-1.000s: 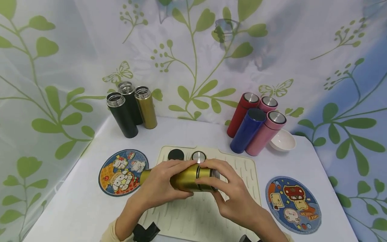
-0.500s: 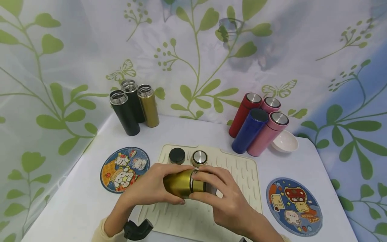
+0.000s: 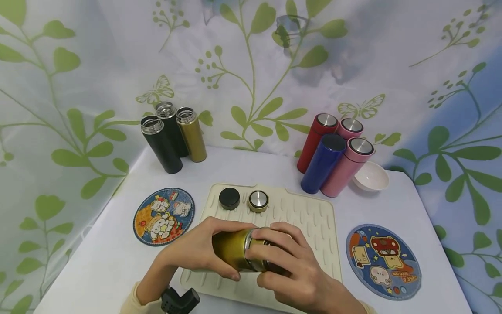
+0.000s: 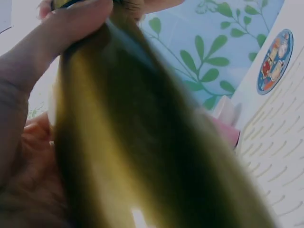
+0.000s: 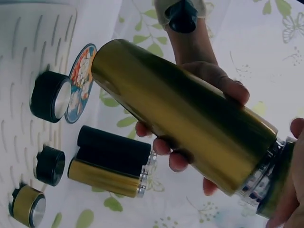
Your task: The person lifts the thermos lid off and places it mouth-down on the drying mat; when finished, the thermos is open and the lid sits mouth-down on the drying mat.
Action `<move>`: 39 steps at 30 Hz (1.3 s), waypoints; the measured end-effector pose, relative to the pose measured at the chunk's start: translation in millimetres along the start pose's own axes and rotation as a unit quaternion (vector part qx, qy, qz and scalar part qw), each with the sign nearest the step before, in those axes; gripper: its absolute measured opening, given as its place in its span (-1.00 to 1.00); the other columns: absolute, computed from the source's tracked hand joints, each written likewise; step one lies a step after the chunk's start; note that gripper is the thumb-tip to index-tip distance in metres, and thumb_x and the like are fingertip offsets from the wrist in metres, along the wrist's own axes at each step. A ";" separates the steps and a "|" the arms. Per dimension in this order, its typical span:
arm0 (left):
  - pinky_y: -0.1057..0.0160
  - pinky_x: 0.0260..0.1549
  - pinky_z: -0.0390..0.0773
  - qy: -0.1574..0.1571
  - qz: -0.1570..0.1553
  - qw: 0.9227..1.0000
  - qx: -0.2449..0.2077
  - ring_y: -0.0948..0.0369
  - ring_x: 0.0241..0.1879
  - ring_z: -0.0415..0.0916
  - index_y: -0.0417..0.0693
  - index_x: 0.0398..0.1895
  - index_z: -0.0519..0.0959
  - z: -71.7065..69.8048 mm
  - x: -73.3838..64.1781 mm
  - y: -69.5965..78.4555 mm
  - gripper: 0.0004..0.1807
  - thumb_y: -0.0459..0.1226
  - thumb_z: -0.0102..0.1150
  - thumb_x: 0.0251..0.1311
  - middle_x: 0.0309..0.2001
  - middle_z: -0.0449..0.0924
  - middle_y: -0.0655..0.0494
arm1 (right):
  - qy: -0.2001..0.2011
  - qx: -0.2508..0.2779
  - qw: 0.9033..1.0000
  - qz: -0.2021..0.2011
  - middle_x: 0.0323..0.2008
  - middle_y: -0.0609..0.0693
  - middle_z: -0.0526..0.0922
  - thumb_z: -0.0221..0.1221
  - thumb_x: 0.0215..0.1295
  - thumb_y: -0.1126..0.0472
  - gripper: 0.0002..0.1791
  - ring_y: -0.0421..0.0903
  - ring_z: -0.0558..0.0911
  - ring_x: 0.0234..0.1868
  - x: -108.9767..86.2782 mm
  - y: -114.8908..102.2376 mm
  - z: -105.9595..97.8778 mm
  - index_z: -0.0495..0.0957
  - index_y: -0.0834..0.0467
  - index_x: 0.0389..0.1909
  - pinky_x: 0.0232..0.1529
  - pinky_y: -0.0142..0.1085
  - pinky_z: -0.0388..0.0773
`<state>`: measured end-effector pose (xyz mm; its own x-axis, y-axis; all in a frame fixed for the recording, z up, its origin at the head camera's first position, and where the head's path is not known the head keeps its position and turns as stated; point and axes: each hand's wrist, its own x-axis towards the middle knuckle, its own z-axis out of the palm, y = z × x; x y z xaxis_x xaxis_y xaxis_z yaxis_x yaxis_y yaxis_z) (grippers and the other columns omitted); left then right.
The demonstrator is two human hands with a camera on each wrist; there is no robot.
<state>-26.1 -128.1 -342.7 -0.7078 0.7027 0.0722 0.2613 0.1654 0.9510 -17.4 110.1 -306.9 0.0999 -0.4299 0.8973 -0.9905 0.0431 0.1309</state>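
Observation:
A gold thermos bottle (image 3: pixel 229 248) lies nearly level above the cream mat (image 3: pixel 313 226). My left hand (image 3: pixel 196 248) grips its body, with the thumb on the near side. At the other end my right hand (image 3: pixel 292 266) holds the gold lid (image 5: pixel 278 185) between its fingers. Silver threads show between lid and body in the right wrist view; whether the two still touch I cannot tell. Behind the hands, a black lid (image 3: pixel 229 198) and a gold lid with a silver top (image 3: pixel 258 201) rest on the mat. A further black lid (image 5: pixel 50 96) shows in the right wrist view.
Back left stand two black bottles (image 3: pixel 161 146) and a gold bottle (image 3: pixel 192 135), all lidless. Red (image 3: pixel 317 141), blue (image 3: pixel 323 163) and pink lidded bottles (image 3: pixel 345 168) cluster back right, beside a white bowl (image 3: pixel 371 176). Round cartoon mats lie left (image 3: pixel 164 216) and right (image 3: pixel 383 261).
Both hands have come lower and nearer with the gold bottle. My right fingers have shifted round the lid, and a silver band now shows wider between lid and body.

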 end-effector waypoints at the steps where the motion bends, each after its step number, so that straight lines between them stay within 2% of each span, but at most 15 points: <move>1: 0.17 -0.18 0.61 -0.005 0.000 1.000 0.001 0.13 -0.05 0.55 0.27 0.35 0.48 -0.4 -1.0 -0.7 -0.19 -0.18 0.60 -0.06 0.11 0.61 0.22 | 0.011 -0.001 1.000 -0.004 -0.25 0.12 0.68 0.08 0.41 0.41 -0.62 0.16 0.63 -0.15 1.7 -0.5 -1.8 0.48 0.03 -0.62 -0.04 0.00 0.46; 3: 0.18 -0.17 0.60 0.000 -0.007 1.000 0.015 0.15 -0.06 0.55 0.27 0.35 0.48 -2.6 -5.5 -2.7 -0.19 -0.16 0.60 -0.05 0.10 0.61 0.23 | 0.037 -0.003 0.999 -0.006 -0.30 0.12 0.68 0.10 0.41 0.39 -0.61 0.16 0.63 -0.20 4.4 -1.0 -6.4 0.46 0.05 -0.65 -0.03 0.00 0.45; 6: 0.19 -0.14 0.55 0.056 -0.013 0.997 0.058 0.16 -0.05 0.54 0.28 0.35 0.47 -8.7 -16.0 -4.0 -0.18 -0.13 0.61 -0.07 0.10 0.61 0.26 | 0.067 -0.010 0.997 0.021 -0.34 0.16 0.67 0.03 0.33 0.45 -0.62 0.20 0.61 -0.24 3.1 1.4 -13.8 0.46 0.06 -0.67 -0.04 0.01 0.44; 9: 0.19 -0.12 0.51 0.137 -0.025 0.987 0.086 0.14 -0.02 0.52 0.30 0.34 0.47 -16.2 -25.3 -2.6 -0.17 -0.16 0.63 -0.10 0.12 0.59 0.28 | 0.053 0.001 0.994 0.097 -0.27 0.20 0.66 -0.16 -0.06 0.55 -0.61 0.23 0.58 -0.18 -8.2 2.7 -18.8 0.51 0.05 -0.66 0.01 -0.01 0.41; 12: 0.24 -0.09 0.51 0.210 -0.023 0.973 0.092 0.13 0.01 0.52 0.27 0.33 0.47 -24.7 -33.6 -1.4 -0.16 -0.23 0.63 -0.11 0.13 0.58 0.27 | 0.006 0.021 0.980 0.196 -0.15 0.18 0.64 -0.29 -0.41 0.57 -0.46 0.22 0.53 -0.06 -24.3 1.2 -16.7 0.57 0.03 -0.59 0.09 -0.07 0.34; 15: 0.32 -0.04 0.49 0.273 -0.011 0.956 0.106 0.17 0.05 0.51 0.20 0.33 0.46 -32.9 -39.3 -1.9 -0.12 -0.33 0.64 -0.15 0.12 0.57 0.24 | -0.051 0.035 0.957 0.284 0.01 0.11 0.59 -0.28 -0.52 0.59 -0.30 0.15 0.48 0.06 -42.6 -2.4 -12.3 0.64 -0.04 -0.43 0.13 -0.11 0.28; 18: 0.41 -0.03 0.45 0.334 -0.002 0.929 0.157 0.25 0.05 0.51 0.14 0.32 0.46 -40.9 -42.9 -4.2 -0.07 -0.38 0.66 -0.23 0.11 0.58 0.24 | -0.106 0.048 0.932 0.344 0.13 0.03 0.52 -0.13 -0.49 0.61 -0.18 0.04 0.45 0.10 -58.8 -3.9 -6.0 0.68 -0.11 -0.18 0.08 -0.14 0.33; 21: 0.45 -0.04 0.43 0.378 0.005 0.903 0.206 0.31 0.03 0.51 0.09 0.33 0.45 -49.1 -43.1 -7.2 -0.03 -0.42 0.68 -0.29 0.10 0.60 0.23 | -0.146 0.058 0.913 0.377 0.17 -0.02 0.49 0.14 -0.32 0.58 -0.17 -0.04 0.45 0.12 -72.2 -3.1 1.6 0.62 -0.07 0.11 0.04 -0.18 0.43; 22: 0.46 -0.05 0.43 0.389 0.006 0.895 0.218 0.32 0.02 0.51 0.08 0.34 0.45 -51.9 -42.6 -8.4 -0.03 -0.42 0.67 -0.29 0.09 0.60 0.22 | -0.157 0.057 0.908 0.383 0.18 -0.02 0.48 0.24 -0.28 0.54 -0.17 -0.06 0.46 0.13 -76.3 -2.3 4.3 0.58 -0.03 0.19 0.03 -0.18 0.47; 25: 0.46 -0.06 0.42 0.408 0.008 0.885 0.226 0.32 0.00 0.49 0.07 0.35 0.44 -59.7 -39.9 -12.9 -0.03 -0.43 0.65 -0.26 0.09 0.59 0.19 | -0.186 0.046 0.892 0.410 0.16 -0.04 0.51 0.45 -0.18 0.38 -0.15 -0.11 0.48 0.13 -87.5 0.4 12.0 0.46 0.11 0.29 0.03 -0.18 0.52; 29: 0.44 -0.04 0.41 0.419 -0.009 0.876 0.237 0.25 0.02 0.48 0.05 0.36 0.40 -68.1 -36.1 -21.0 -0.06 -0.39 0.63 -0.19 0.11 0.59 0.14 | -0.218 0.029 0.868 0.445 0.08 -0.07 0.54 0.55 -0.15 0.23 -0.18 -0.17 0.49 0.05 -101.1 4.3 22.3 0.44 0.17 0.22 -0.01 -0.21 0.53; 34: 0.08 0.01 0.50 0.423 -0.030 0.862 0.279 0.08 0.06 0.51 -0.02 0.36 0.34 -80.5 -33.8 -30.4 -0.07 -0.34 0.62 -0.15 0.12 0.59 0.00 | -0.248 0.034 0.846 0.471 0.04 -0.11 0.52 0.53 -0.11 0.18 -0.24 -0.18 0.48 0.06 -116.3 7.2 37.7 0.50 0.10 0.21 -0.03 -0.23 0.55; 36: -0.09 -0.03 0.50 0.428 -0.032 0.856 0.289 0.01 0.04 0.52 -0.04 0.36 0.33 -85.6 -33.4 -32.8 -0.08 -0.33 0.60 -0.13 0.11 0.59 -0.07 | -0.259 0.037 0.838 0.479 0.04 -0.11 0.49 0.52 -0.10 0.17 -0.24 -0.18 0.46 0.08 -121.4 7.4 43.8 0.51 0.08 0.23 -0.02 -0.23 0.55; 39: -0.13 -0.07 0.48 0.436 -0.034 0.849 0.296 -0.03 0.03 0.51 -0.03 0.37 0.31 -93.0 -28.3 -35.9 -0.09 -0.29 0.58 -0.11 0.11 0.58 -0.13 | -0.266 0.035 0.831 0.487 0.04 -0.10 0.47 0.52 -0.09 0.17 -0.23 -0.17 0.46 0.08 -128.3 7.6 50.6 0.50 0.08 0.25 -0.03 -0.22 0.56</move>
<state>-76.5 -218.3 -350.9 -0.8839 -0.0599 0.4638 0.3013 0.6855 0.6628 -42.6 119.9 -442.4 -0.7903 -0.5602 0.2481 -0.5819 0.5597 -0.5900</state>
